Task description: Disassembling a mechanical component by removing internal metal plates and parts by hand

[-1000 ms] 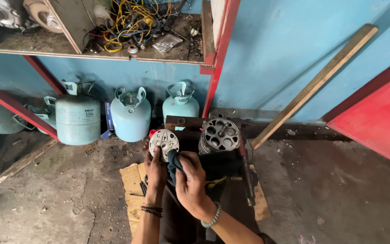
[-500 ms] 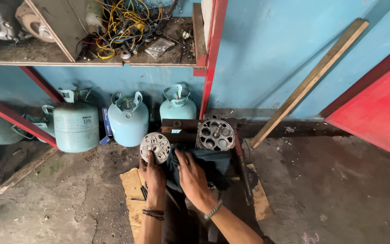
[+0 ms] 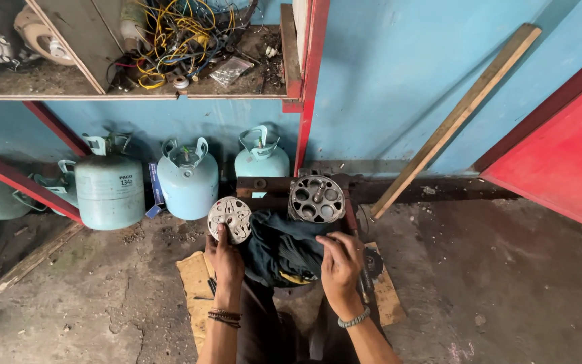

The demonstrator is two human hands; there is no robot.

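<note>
My left hand [image 3: 224,259] holds a round grey metal plate [image 3: 230,217] with several holes, upright by its lower edge. My right hand [image 3: 340,264] rests on a dark cloth [image 3: 281,246] that is draped over something low in front of me. Just beyond the cloth sits a round metal cylinder block [image 3: 316,199] with several bores, mounted on a rusty metal stand [image 3: 264,183]. Both of my wrists wear bands.
Three pale blue gas cylinders [image 3: 186,178] stand against the blue wall. Above them a shelf [image 3: 129,96] carries yellow wires and metal parts. A wooden plank [image 3: 456,118] leans on the wall at right, next to a red panel [image 3: 560,162]. Cardboard [image 3: 197,283] lies on the concrete floor.
My right hand has moved from the middle of the cloth to its right side. My left hand has kept hold of the round plate. The view has shifted slightly.
</note>
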